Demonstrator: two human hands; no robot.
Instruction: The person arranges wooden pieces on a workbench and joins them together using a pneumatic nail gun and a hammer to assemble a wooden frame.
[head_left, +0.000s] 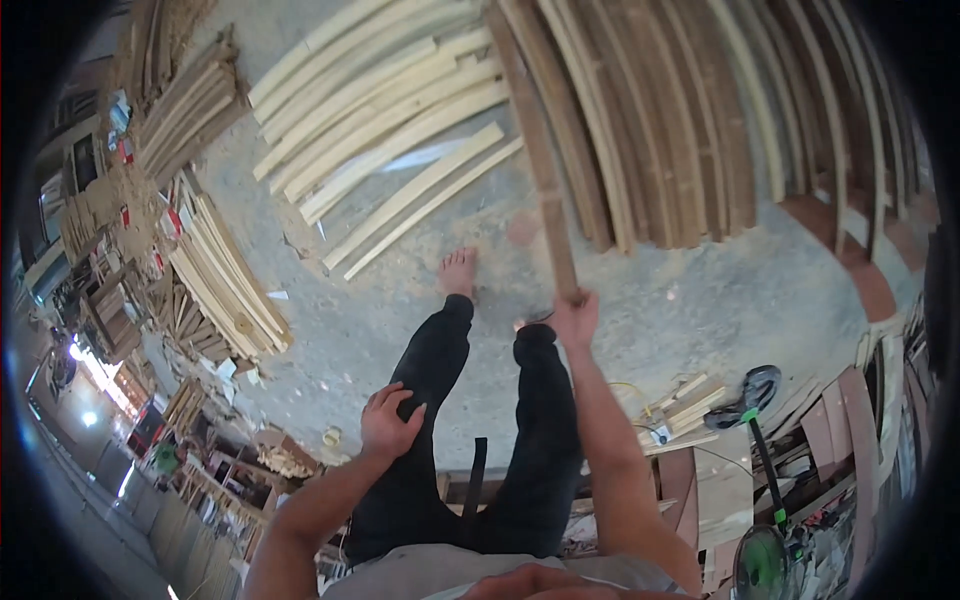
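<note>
My right hand [574, 318] is closed round the near end of a long brown wooden plank [545, 190]. From there the plank runs away from me, and its far part lies along the left edge of a row of brown planks [660, 120]. My left hand [392, 420] rests by my left thigh, fingers apart and curved, with nothing in it. Pale wooden strips [390, 90] lie side by side on the floor, left of the held plank. Two thinner pale strips [430, 205] lie a little nearer to my bare foot.
Bundled pale slats [225, 275] lie on the left beside scattered offcuts. A green and black pedestal fan [765, 470] stands at the lower right among wood scraps. More long boards [840, 130] stretch along the far right. The concrete floor [380, 320] is dusty.
</note>
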